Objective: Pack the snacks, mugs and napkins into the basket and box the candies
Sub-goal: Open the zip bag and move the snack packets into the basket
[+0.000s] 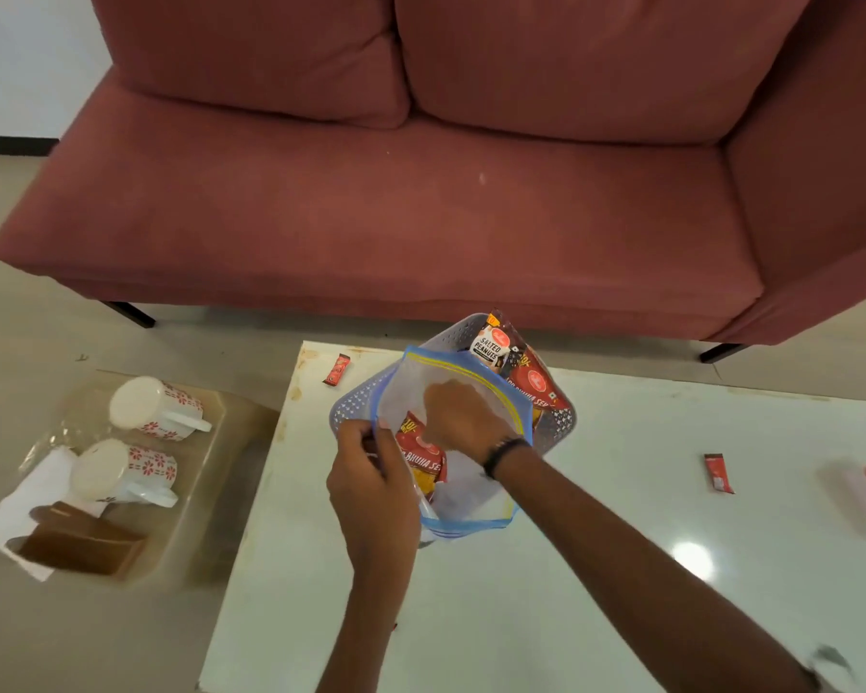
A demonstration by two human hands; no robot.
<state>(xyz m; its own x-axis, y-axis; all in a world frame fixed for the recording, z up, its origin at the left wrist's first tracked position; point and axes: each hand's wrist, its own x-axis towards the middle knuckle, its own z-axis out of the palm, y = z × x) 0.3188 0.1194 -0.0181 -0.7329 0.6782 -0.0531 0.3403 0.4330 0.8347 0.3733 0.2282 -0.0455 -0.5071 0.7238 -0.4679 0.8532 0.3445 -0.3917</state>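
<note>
While the grey basket (353, 410) sat on the white table (596, 567), near its far edge by the pink sofa (421, 202), a clear zip bag (471, 497) with a blue rim lay over the basket's near side. The left hand (371, 485) pinched the bag's near rim between thumb and fingers. The right hand (458, 415) reached down into the open bag with its fingers curled, but what they held could not be seen. A red snack pack (423, 460) sat inside the bag, just beside the right hand. At the far side of the basket stood a salted peanuts pack (491, 345) and another red snack pack (538, 387). One small red candy (337, 369) lay on the table to the left of the basket, and another candy (718, 472) lay well off to its right. Far left of the basket, on a clear tray (216, 442) off the table, were two white mugs (153, 407) with red flowers, white napkins (26, 502) and a brown box (83, 542).
</note>
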